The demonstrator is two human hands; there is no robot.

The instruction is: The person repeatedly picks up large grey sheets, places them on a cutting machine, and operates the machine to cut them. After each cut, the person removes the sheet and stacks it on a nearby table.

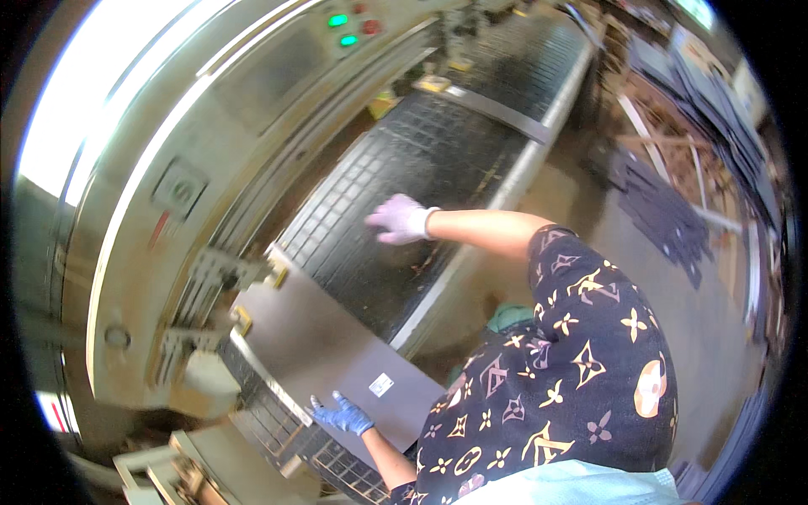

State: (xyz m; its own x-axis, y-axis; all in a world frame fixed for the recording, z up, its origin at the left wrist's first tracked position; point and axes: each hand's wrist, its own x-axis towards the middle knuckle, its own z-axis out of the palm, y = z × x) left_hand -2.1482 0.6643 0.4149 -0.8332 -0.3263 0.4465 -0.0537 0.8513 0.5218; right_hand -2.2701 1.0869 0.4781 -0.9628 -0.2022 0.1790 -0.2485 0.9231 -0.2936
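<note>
My left hand (341,415), in a blue glove, rests at the left edge of a grey flat panel (337,337), its fingers stretched out. A small white label (381,385) is stuck on the panel near that hand. My right hand (401,220), in a pale lavender glove, hovers over the black ridged bed (370,278) of a long machine, apart from the panel. Its fingers are loosely bent and apart, and I see nothing in them. The panel lies across the bed, its far end by the yellow-tipped guides (242,320) on the machine.
The long machine housing (202,168) runs along the left, with green lit buttons (343,30). Farther along, a narrow grey strip (497,114) crosses the bed. Dark panels (707,109) are stacked at the right; more dark pieces (656,206) lie lower, near the floor.
</note>
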